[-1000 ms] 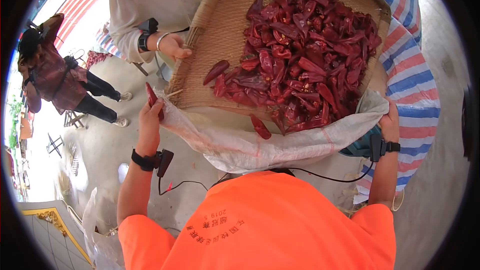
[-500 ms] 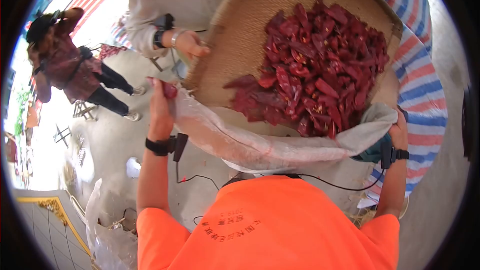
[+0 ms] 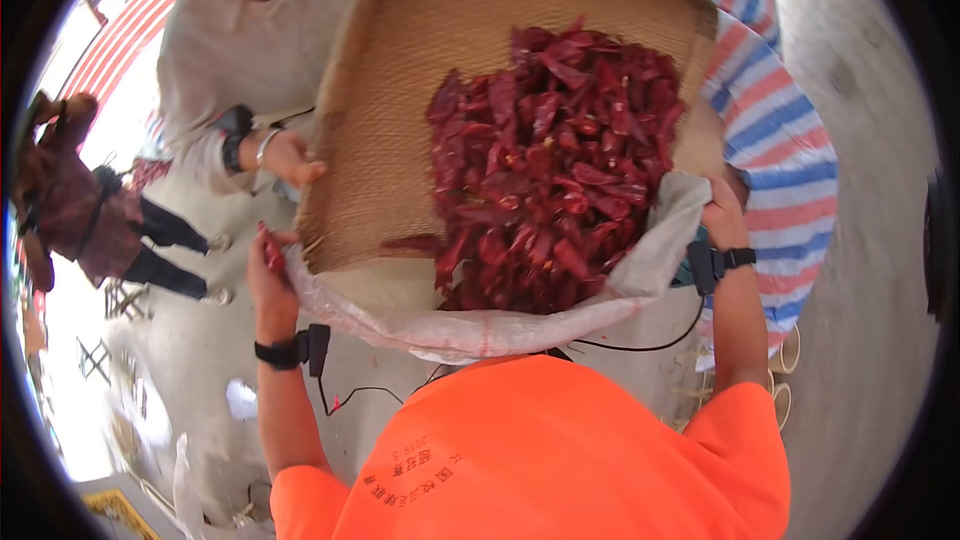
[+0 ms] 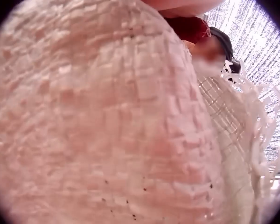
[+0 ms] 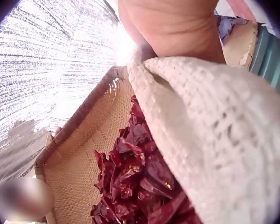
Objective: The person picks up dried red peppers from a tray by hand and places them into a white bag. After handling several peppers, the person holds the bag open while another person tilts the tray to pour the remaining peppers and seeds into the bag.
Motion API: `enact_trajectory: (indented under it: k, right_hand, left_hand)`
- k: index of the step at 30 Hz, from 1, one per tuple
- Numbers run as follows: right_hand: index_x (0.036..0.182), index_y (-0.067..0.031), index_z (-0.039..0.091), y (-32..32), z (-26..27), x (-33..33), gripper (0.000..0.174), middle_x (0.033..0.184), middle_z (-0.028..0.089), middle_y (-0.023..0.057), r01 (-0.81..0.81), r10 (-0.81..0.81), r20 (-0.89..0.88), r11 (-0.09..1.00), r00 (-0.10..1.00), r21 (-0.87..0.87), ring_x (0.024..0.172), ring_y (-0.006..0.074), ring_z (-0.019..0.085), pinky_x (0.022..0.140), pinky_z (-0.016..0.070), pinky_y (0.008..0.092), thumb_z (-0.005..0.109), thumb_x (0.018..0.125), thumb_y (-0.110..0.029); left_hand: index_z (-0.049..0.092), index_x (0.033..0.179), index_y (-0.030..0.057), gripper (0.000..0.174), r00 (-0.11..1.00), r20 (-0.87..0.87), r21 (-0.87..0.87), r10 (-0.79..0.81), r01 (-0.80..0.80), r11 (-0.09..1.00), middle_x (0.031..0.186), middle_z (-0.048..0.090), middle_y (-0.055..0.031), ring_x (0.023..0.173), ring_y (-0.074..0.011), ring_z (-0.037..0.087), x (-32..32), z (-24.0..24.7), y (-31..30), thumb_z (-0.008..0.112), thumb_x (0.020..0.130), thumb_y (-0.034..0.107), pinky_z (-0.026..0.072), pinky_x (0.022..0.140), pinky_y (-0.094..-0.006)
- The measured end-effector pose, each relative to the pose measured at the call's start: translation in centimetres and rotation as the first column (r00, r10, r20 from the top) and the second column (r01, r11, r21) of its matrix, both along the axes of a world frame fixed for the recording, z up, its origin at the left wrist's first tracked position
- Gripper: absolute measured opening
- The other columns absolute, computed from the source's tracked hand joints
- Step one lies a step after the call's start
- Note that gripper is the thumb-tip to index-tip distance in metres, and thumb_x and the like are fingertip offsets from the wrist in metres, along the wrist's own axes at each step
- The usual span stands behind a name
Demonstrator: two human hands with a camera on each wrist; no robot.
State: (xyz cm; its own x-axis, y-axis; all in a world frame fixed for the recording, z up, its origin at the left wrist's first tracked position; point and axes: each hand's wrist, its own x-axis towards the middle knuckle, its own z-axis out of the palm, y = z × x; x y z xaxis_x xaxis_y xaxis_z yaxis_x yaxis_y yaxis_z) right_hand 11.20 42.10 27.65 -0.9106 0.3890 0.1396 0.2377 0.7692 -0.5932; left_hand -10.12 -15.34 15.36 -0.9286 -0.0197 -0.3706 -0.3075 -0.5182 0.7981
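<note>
Dried red chili peppers (image 3: 560,160) lie heaped on a tilted woven bamboo tray (image 3: 390,80), massed toward its low edge. That edge sits over the mouth of a white woven sack (image 3: 470,333), and the lowest peppers reach the sack's rim. My left hand (image 3: 271,285) grips the rim's left end, with a single red chili pepper (image 3: 270,245) also at its fingers. At the right end, my right hand (image 3: 724,214) holds the rim. Sack cloth (image 4: 107,116) fills most of the left wrist view. The right wrist view shows my hand above the folded rim (image 5: 210,107).
Across from me, another person's hand (image 3: 292,158) holds the tray's left side. A striped sheet (image 3: 780,170) drapes at the right. Farther left stands a person in dark trousers (image 3: 170,240), near a small folding stool (image 3: 95,358). A cable (image 3: 650,347) runs from my right wrist camera.
The peppers have slid down the tray toward the sack and bunched at its mouth. Both my hands keep hold of the rim. The whole view has shifted.
</note>
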Motion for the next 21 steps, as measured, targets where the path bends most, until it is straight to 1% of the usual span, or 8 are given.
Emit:
enact_trajectory:
  k: [2, 5, 7, 11, 13, 18, 20, 21]
  right_hand:
    - [0.104, 0.0016, 0.060, 0.6, -1.2, 0.2, 0.023, 0.099, 0.065, 0.0134, -0.030, 0.004, -0.095, 0.960, 0.996, -0.278, 0.091, 0.0216, 0.061, 0.083, 0.0460, 0.0299, 0.058, 0.084, -0.010]
    - [0.105, 0.0033, 0.058, 0.4, -1.1, 0.7, 0.024, 0.101, 0.064, 0.0116, -0.004, -0.009, -0.098, 0.990, 0.995, -0.139, 0.091, 0.0170, 0.059, 0.085, 0.0455, 0.0279, 0.058, 0.086, -0.011]
    - [0.104, 0.0034, 0.058, -1.3, -0.1, 0.6, 0.021, 0.100, 0.064, 0.0119, 0.034, -0.117, -0.161, 0.896, 0.980, -0.443, 0.092, 0.0182, 0.060, 0.086, 0.0468, 0.0307, 0.055, 0.088, -0.010]
    - [0.117, 0.0013, 0.054, -0.1, 3.2, 1.8, 0.033, 0.107, 0.062, 0.0075, 0.093, -0.076, 0.129, 0.987, 0.989, -0.128, 0.100, 0.0148, 0.056, 0.091, 0.0440, 0.0268, 0.061, 0.086, -0.006]
    - [0.117, 0.0019, 0.054, 1.6, 1.2, 1.9, 0.032, 0.110, 0.062, 0.0092, 0.009, -0.085, -0.101, 0.811, 0.991, -0.586, 0.103, 0.0151, 0.056, 0.094, 0.0432, 0.0273, 0.060, 0.087, -0.008]
    - [0.118, 0.0033, 0.054, 1.4, 2.6, 1.5, 0.033, 0.116, 0.062, 0.0132, -0.037, -0.210, -0.176, 0.540, 0.962, -0.841, 0.108, 0.0214, 0.059, 0.099, 0.0448, 0.0337, 0.051, 0.086, -0.004]
    - [0.116, 0.0031, 0.057, 3.1, 1.6, 0.0, 0.036, 0.114, 0.064, 0.0156, 0.055, -0.320, 0.037, 0.045, 0.947, -0.997, 0.106, 0.0280, 0.062, 0.095, 0.0491, 0.0399, 0.044, 0.083, -0.001]
    - [0.116, 0.0034, 0.056, 3.8, 1.3, -0.2, 0.037, 0.113, 0.063, 0.0153, 0.058, -0.363, 0.032, 0.061, 0.931, -0.996, 0.104, 0.0272, 0.062, 0.094, 0.0493, 0.0391, 0.044, 0.081, 0.000]
  left_hand:
    - [0.045, 0.067, 0.0106, 0.028, 0.997, -0.035, 0.001, 0.072, -0.072, 0.997, 0.069, 0.052, -0.0013, 0.067, -0.0110, 0.040, 0.0, 0.1, 0.6, 0.049, 0.093, 0.019, 0.0342, 0.069, -0.0272]
    - [0.044, 0.068, 0.0112, 0.027, 0.991, -0.051, 0.001, 0.122, -0.122, 0.993, 0.066, 0.043, 0.0018, 0.065, -0.0100, 0.036, -0.2, -0.6, -0.2, 0.049, 0.094, 0.018, 0.0299, 0.065, -0.0271]
    - [0.044, 0.068, 0.0115, 0.027, 0.993, -0.065, -0.015, 0.104, -0.105, 0.994, 0.065, 0.039, 0.0028, 0.064, -0.0098, 0.035, -0.2, -1.5, -0.7, 0.049, 0.094, 0.017, 0.0288, 0.063, -0.0268]
    - [0.044, 0.069, 0.0122, 0.026, 0.980, 0.078, -0.066, 0.183, -0.178, 0.982, 0.065, 0.036, 0.0043, 0.063, -0.0093, 0.034, 0.1, -0.8, 0.9, 0.050, 0.094, 0.018, 0.0287, 0.062, -0.0262]
    - [0.046, 0.070, 0.0127, 0.025, 0.997, 0.009, -0.071, 0.077, -0.076, 0.995, 0.065, 0.038, 0.0049, 0.064, -0.0091, 0.037, 0.0, -3.8, -1.3, 0.051, 0.093, 0.018, 0.0308, 0.063, -0.0258]
    - [0.047, 0.070, 0.0137, 0.024, 0.963, 0.165, -0.061, 0.213, -0.205, 0.977, 0.067, 0.041, 0.0055, 0.065, -0.0100, 0.041, 0.9, -2.9, 0.6, 0.054, 0.092, 0.020, 0.0335, 0.065, -0.0265]
    - [0.046, 0.070, 0.0143, 0.024, 0.982, 0.091, -0.090, 0.165, -0.157, 0.983, 0.067, 0.041, 0.0056, 0.066, -0.0101, 0.041, 0.0, -4.9, -0.5, 0.055, 0.092, 0.022, 0.0337, 0.066, -0.0267]
    - [0.046, 0.071, 0.0146, 0.024, 0.997, 0.024, -0.067, 0.078, -0.076, 0.995, 0.068, 0.042, 0.0056, 0.067, -0.0100, 0.042, -0.3, -7.3, -2.2, 0.055, 0.092, 0.022, 0.0341, 0.066, -0.0266]
